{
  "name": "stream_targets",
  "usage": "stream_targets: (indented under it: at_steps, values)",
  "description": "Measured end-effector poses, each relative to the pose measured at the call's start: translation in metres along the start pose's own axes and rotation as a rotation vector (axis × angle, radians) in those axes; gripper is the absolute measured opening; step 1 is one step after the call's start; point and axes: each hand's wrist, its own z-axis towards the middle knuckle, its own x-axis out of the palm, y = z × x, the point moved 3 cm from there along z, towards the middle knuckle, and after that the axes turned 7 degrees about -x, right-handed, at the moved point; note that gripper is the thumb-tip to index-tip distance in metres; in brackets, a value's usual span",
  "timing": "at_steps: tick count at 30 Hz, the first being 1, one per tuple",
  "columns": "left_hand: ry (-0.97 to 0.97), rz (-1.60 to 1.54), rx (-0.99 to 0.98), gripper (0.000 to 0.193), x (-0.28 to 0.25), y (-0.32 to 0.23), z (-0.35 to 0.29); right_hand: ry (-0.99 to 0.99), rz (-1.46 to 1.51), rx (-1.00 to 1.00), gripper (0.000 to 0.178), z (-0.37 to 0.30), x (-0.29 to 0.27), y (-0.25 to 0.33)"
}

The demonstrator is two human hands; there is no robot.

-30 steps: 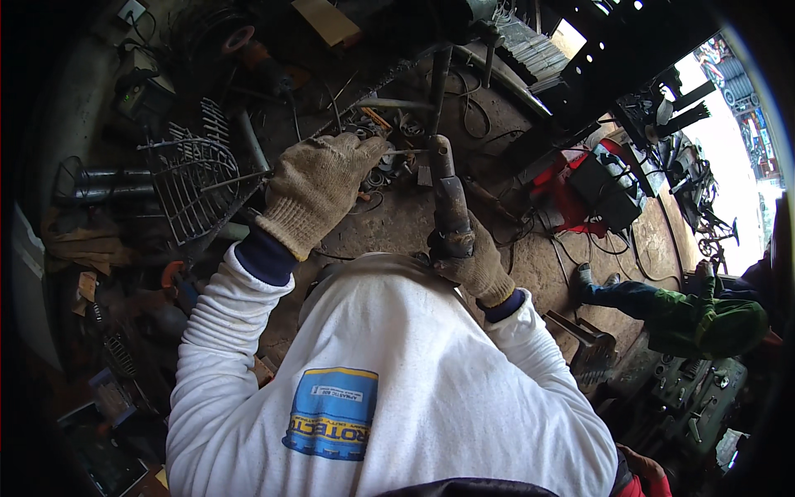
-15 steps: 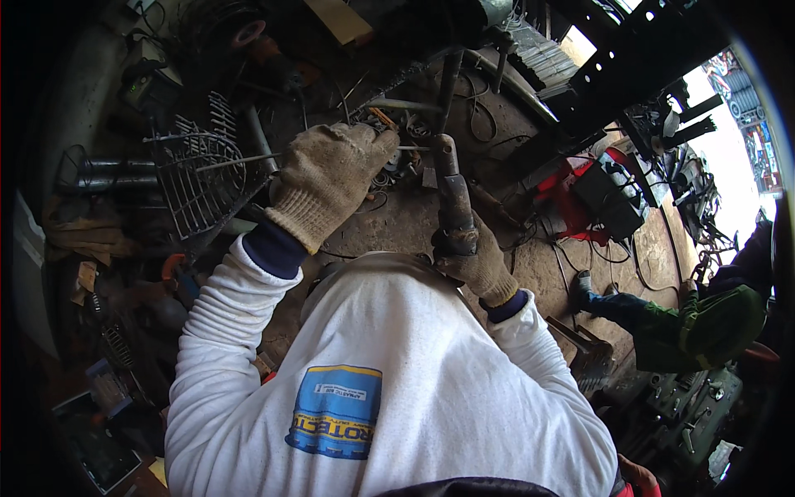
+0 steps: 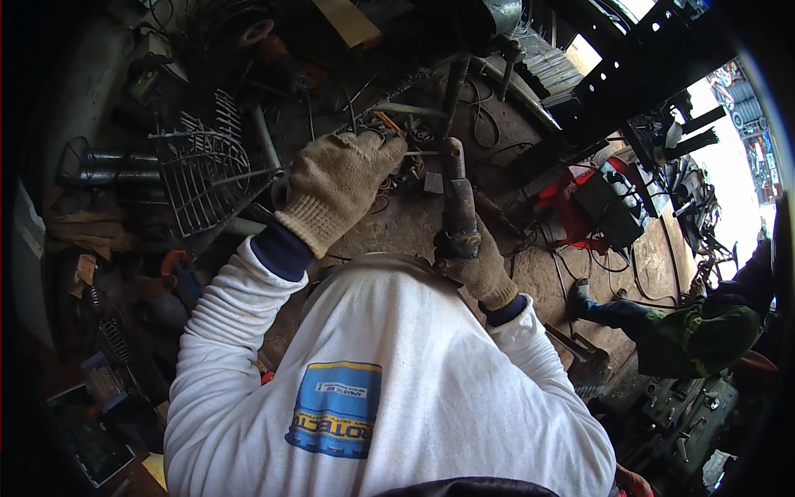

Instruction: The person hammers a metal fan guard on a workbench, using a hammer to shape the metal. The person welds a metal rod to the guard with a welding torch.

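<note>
My left hand [image 3: 346,180], in a tan knit work glove, is closed around a thin metal rod [image 3: 248,176]. One end of the rod points out to the left; the other reaches right, close to the upper end of a metal shaft [image 3: 458,199]. Whether the rod touches the shaft I cannot tell. The shaft is stepped and rusty, with a hole near its narrower top, and stands roughly upright. My right hand [image 3: 482,269], gloved too, is wrapped around its thicker lower part. Most of those fingers are hidden behind it.
Left of my hands is a wire rack [image 3: 203,186]. An angle grinder [image 3: 277,58] lies at the far left. Loose cables and a red-and-black machine [image 3: 592,199] are on the right, where a person in green [image 3: 704,331] crouches. A dark perforated beam [image 3: 629,74] spans the upper right.
My left hand and the rod have moved slightly right and nearer to me. The view has shifted a little; both grips look the same.
</note>
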Motion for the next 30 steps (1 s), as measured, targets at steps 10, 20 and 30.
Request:
stream_targets:
  at_steps: [10,20,30]
  values:
    - [-0.052,0.139,0.068,0.043,-0.014,0.002,0.009,0.005,-0.282,-0.069,0.096,0.001,-0.004,0.007]
    - [-0.101,0.147,0.136,0.036,-0.011,0.005,0.021,0.014,-0.238,-0.051,0.094,-0.001,-0.005,0.011]
    - [-0.153,0.136,0.102,0.029,-0.006,0.003,0.026,0.026,0.08,0.022,0.102,0.0,-0.005,0.003]
